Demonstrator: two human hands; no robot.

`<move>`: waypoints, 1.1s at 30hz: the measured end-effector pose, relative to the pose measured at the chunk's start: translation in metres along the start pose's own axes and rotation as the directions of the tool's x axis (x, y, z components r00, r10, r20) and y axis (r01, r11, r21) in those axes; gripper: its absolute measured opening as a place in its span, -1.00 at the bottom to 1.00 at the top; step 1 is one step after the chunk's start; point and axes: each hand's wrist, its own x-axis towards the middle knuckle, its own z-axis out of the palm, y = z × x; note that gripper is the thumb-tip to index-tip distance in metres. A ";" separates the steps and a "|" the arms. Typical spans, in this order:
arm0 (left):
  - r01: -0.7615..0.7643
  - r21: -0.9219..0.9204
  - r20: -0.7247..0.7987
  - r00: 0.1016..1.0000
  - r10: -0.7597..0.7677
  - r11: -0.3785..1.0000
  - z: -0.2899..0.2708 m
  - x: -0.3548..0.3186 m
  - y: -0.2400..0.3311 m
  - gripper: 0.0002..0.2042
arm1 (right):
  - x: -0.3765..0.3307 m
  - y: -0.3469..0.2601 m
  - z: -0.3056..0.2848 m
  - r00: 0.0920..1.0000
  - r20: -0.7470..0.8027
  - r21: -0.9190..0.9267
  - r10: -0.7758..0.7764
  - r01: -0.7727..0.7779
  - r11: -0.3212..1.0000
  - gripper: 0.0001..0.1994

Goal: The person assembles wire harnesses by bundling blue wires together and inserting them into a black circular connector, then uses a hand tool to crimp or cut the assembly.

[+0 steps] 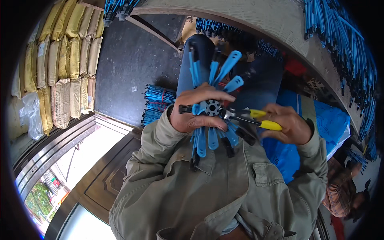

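Left hand [187,98] clamped round slotted hub [216,108], centre; right hand [291,123] gripping yellow-handled pliers [271,125]; sack [61,105], upper left — printed, illegible.

Daylight came from the lower left, where the doorway [98,145] burned out to white and the glass panel [90,225] of the door [106,176] glared, while the space beneath the table [256,20] sank into shadow. The fisheye lens bent straight edges toward the rim and left all 4 corners black. The dark tips [218,47] of the upper blue strips [231,63] smeared with blur, and the co-worker [338,196] at far right looked dim and soft.
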 end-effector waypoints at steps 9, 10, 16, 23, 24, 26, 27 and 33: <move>-0.102 -0.258 0.240 0.956 0.166 0.961 -0.012 0.018 -0.024 -0.49 | -0.004 0.032 0.069 0.897 0.409 0.910 -0.168 -0.388 0.147 -0.57; -0.106 -0.294 0.245 0.952 0.182 0.950 -0.015 0.018 -0.024 -0.48 | -0.003 0.030 0.076 0.913 0.383 0.921 -0.141 -0.365 0.138 -0.56; -0.032 -0.280 0.182 0.980 0.085 0.960 -0.012 0.009 -0.018 -0.48 | -0.015 0.025 0.083 0.953 0.292 0.902 0.083 -0.303 0.306 -0.61; -0.106 -0.116 0.151 0.981 0.122 0.988 -0.008 0.007 -0.012 -0.45 | 0.005 0.007 0.022 0.973 -0.081 0.077 -0.214 0.220 0.972 -0.75; -0.122 -0.099 0.127 0.983 0.135 0.988 -0.007 0.004 -0.011 -0.42 | 0.005 0.001 0.016 0.974 -0.077 0.081 -0.213 0.219 0.972 -0.75; -0.169 -0.079 0.095 0.980 0.176 0.982 -0.004 0.006 -0.012 -0.34 | 0.002 -0.013 0.000 0.997 0.052 0.136 -0.063 0.056 0.989 -0.78; -0.174 -0.087 0.099 0.978 0.183 0.981 -0.003 0.007 -0.012 -0.34 | -0.001 -0.018 -0.007 0.993 0.118 0.153 0.010 -0.028 0.988 -0.78; -0.136 -0.058 0.133 0.981 0.143 0.989 0.002 0.007 -0.005 -0.44 | -0.003 -0.029 -0.032 0.940 0.317 -0.056 0.129 -0.117 0.992 -0.74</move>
